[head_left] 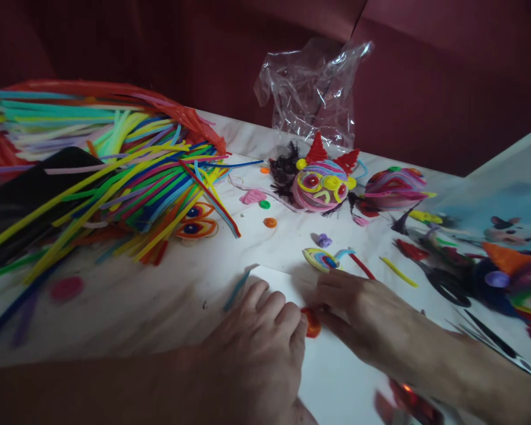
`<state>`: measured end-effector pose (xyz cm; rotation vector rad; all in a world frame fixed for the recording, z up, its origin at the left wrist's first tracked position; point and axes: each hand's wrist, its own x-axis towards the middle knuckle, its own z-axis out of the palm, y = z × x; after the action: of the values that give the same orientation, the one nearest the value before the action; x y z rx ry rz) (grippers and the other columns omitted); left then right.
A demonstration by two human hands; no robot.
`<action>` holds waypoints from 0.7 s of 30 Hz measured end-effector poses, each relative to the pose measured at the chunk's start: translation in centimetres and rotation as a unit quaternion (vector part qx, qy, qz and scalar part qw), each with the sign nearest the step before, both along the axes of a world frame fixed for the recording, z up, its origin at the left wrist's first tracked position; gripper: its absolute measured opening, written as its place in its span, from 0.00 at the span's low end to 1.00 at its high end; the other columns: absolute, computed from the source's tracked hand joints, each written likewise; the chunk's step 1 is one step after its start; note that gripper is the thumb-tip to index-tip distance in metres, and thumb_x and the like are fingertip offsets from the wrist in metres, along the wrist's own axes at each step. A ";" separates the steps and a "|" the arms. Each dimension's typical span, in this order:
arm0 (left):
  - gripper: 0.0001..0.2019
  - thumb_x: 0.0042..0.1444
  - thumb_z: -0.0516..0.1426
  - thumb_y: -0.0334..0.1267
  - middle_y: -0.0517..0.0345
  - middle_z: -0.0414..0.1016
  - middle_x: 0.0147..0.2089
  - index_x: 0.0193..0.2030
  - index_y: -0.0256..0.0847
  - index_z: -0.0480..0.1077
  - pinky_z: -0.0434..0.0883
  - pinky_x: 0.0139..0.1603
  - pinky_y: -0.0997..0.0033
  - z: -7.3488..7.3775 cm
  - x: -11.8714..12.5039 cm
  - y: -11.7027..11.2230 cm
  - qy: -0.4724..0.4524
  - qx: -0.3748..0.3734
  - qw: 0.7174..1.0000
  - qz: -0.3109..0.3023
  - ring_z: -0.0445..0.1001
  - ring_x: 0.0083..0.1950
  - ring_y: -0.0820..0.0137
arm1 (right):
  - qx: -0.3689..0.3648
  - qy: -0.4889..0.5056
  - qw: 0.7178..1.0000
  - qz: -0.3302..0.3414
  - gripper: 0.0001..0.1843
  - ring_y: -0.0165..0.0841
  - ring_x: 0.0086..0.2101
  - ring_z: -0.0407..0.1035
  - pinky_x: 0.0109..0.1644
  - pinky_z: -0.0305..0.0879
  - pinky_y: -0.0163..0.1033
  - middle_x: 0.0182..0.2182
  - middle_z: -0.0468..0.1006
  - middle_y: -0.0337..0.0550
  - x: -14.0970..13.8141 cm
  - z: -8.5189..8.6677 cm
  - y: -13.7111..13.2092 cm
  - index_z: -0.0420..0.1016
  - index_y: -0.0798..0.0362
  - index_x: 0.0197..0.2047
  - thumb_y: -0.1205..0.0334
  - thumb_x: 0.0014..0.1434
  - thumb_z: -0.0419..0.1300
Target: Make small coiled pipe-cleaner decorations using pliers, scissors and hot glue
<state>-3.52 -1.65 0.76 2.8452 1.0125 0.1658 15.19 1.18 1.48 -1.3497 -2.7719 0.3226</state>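
Observation:
A small orange-red pipe-cleaner coil (pixel 312 323) lies between my two hands, over a white sheet of paper (pixel 331 378). My left hand (pixel 265 333) has its fingers curled in a closed grip, and its index side meets the coil's left edge; its thumb is hidden. From the right, my right hand (pixel 363 313) reaches in, thumb and fingers pinched at the coil's other edge. Just beyond it sits a yellow, white and blue eye-shaped coil (pixel 321 260). A blue pipe-cleaner piece (pixel 238 290) lies by the paper's far left corner.
Loose pipe cleaners (pixel 133 177) fill the left side. A decorated face ball (pixel 321 188) with red horns stands at the back before a clear plastic bag (pixel 312 94). Black-handled scissors (pixel 446 286), more scissors (pixel 491 333) and another colourful ball (pixel 396 188) lie right.

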 end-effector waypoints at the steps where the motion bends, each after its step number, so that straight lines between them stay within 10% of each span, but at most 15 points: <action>1: 0.11 0.53 0.53 0.37 0.53 0.69 0.36 0.41 0.34 0.70 0.60 0.49 0.56 0.0 0.0 0.0 -0.004 -0.003 1.000 -0.001 0.63 0.39 0.61 | -0.002 0.001 1.000 0.003 0.08 0.30 0.31 0.60 0.33 0.51 0.36 0.27 0.65 0.39 0.0 0.0 0.0 0.66 0.55 0.27 0.73 0.56 0.52; 21: 0.18 0.52 0.55 0.48 0.54 0.68 0.33 0.39 0.33 0.71 0.60 0.49 0.54 -0.6 0.0 0.0 -0.009 0.027 0.999 -0.014 0.63 0.37 0.62 | 0.066 0.050 0.996 0.023 0.10 0.31 0.27 0.59 0.30 0.50 0.36 0.25 0.66 0.40 -0.1 -0.8 -1.1 0.68 0.55 0.28 0.70 0.58 0.49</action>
<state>-3.49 -1.67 0.19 2.8988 0.9777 0.2200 15.05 0.10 0.70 -1.2065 -2.6929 0.1984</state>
